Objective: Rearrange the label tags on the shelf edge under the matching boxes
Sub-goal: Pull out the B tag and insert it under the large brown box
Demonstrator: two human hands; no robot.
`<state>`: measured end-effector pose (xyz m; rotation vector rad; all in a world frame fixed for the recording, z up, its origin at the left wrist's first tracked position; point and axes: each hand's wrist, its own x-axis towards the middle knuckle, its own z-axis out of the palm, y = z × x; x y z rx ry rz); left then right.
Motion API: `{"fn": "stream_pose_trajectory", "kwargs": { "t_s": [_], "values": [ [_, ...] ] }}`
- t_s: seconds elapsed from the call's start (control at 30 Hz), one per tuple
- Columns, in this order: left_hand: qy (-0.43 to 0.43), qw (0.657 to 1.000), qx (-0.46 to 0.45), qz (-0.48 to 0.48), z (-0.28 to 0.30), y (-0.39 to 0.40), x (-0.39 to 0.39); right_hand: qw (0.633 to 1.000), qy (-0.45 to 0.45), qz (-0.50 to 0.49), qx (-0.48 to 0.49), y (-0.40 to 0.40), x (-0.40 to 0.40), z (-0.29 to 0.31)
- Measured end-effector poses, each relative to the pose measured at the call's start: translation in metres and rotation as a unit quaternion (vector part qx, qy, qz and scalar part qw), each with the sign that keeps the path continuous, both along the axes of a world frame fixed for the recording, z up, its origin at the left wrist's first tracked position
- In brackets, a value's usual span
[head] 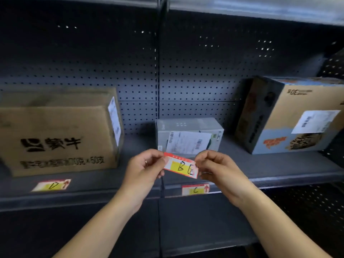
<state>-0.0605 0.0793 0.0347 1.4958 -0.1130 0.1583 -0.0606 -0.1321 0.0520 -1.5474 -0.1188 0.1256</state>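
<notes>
Both my hands hold a red, white and yellow label tag marked B [180, 165] in the air in front of the shelf. My left hand [144, 167] pinches its left end and my right hand [216, 167] pinches its right end. Behind the tag stands a small grey box [189, 135] with a white shipping label. A tag marked D [51, 185] sits on the shelf edge [104, 189] under the large brown carton [57, 135] at the left. A tag marked C [195, 189] sits on the edge below the grey box.
A tan and blue carton [290, 114] with a white barcode label stands at the right of the shelf. A dark perforated back panel [130, 75] rises behind the boxes. Another dark shelf [186, 229] lies below, and one overhangs at the top.
</notes>
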Motion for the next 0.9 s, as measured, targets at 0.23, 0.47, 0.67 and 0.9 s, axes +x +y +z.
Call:
{"fn": "stream_pose_trajectory", "kwargs": {
  "t_s": [0.23, 0.47, 0.67, 0.9],
  "values": [
    [-0.002, 0.998, 0.037, 0.052, -0.017, 0.143, -0.028, 0.998, -0.001, 0.025, -0.053, 0.149, -0.008, -0.019],
    [-0.012, 0.991, 0.108, 0.075, -0.014, 0.239, -0.033, 0.984, -0.107, 0.042, -0.133, 0.238, -0.004, -0.021],
    [-0.041, 0.961, 0.223, 0.155, -0.019, 0.283, -0.032, 0.944, -0.217, 0.075, -0.235, 0.282, 0.012, -0.020],
    [-0.061, 0.925, 0.332, 0.176, -0.028, 0.314, -0.035, 0.904, -0.284, 0.115, -0.298, 0.310, 0.020, -0.042]
  ]
}}
